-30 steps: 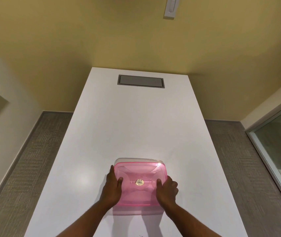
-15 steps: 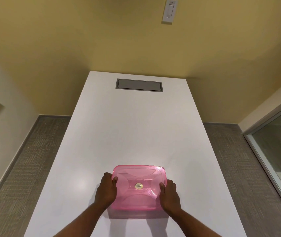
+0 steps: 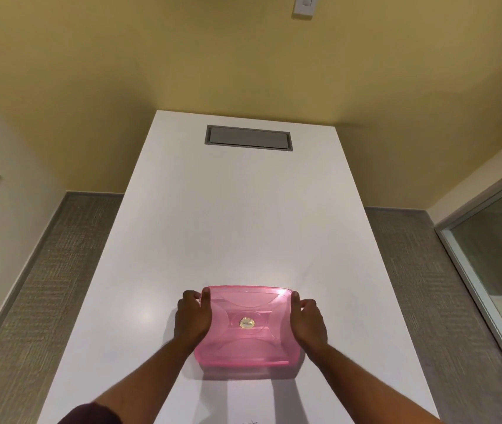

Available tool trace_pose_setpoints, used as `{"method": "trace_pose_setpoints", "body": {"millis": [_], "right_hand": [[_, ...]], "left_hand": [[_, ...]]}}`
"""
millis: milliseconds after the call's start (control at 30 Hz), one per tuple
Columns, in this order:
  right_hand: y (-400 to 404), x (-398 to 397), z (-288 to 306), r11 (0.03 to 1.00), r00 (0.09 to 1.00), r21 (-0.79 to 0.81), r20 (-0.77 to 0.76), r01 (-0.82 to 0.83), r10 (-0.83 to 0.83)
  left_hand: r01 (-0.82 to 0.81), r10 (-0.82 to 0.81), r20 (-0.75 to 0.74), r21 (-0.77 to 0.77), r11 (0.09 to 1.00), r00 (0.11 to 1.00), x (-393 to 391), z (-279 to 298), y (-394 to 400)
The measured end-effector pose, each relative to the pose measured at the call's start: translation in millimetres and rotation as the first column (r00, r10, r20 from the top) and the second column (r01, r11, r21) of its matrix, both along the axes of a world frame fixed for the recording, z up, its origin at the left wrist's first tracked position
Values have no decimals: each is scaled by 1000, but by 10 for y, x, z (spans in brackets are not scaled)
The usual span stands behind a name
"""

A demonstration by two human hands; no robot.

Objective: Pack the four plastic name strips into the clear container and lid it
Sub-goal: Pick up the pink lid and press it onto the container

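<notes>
Gripping the pink lid (image 3: 245, 304) by its side edges, the left hand (image 3: 193, 318) and right hand (image 3: 308, 321) are each keeping a closed grip with curled fingers. It is sitting on the container, which is resting on the white worktop (image 3: 237, 215) near the person.

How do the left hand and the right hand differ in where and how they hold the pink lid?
The left hand grips the lid's left edge, while the right hand grips its right edge. The left hand's thumb lies over the lid's top near the far left corner; the right hand's thumb sits at the far right corner, along the rim. Both hands curl round the lid's sides, level with each other, above the white table.
</notes>
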State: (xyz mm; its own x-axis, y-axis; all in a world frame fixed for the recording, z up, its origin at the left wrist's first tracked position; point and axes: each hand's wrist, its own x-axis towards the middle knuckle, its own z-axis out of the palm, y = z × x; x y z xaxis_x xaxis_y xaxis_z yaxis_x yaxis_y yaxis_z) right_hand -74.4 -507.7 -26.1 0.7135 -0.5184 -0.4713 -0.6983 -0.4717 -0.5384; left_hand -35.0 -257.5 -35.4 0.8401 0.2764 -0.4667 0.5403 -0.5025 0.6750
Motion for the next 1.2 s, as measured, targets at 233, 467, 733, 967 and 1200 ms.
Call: {"method": "trace_pose_setpoints", "body": {"millis": [233, 467, 733, 967, 1200], "right_hand": [[111, 103, -139, 999, 998, 6, 45, 41, -41], [181, 60, -213, 992, 991, -121, 134, 45, -29], [181, 69, -296, 985, 989, -167, 144, 42, -18], [123, 109, -389, 992, 996, -122, 92, 27, -16], [-277, 232, -404, 983, 980, 92, -136, 160, -147]], "left_hand": [[-78, 78, 49, 0, 997, 996, -15, -74, -116], [-32, 25, 105, 63, 997, 994, -51, -206, -84], [-58, 51, 147, 43, 997, 988, -50, -239, -88], [-58, 40, 171, 101, 993, 985, -45, -225, -96], [-48, 15, 166, 196, 980, 986, -68, -214, -117]]}}
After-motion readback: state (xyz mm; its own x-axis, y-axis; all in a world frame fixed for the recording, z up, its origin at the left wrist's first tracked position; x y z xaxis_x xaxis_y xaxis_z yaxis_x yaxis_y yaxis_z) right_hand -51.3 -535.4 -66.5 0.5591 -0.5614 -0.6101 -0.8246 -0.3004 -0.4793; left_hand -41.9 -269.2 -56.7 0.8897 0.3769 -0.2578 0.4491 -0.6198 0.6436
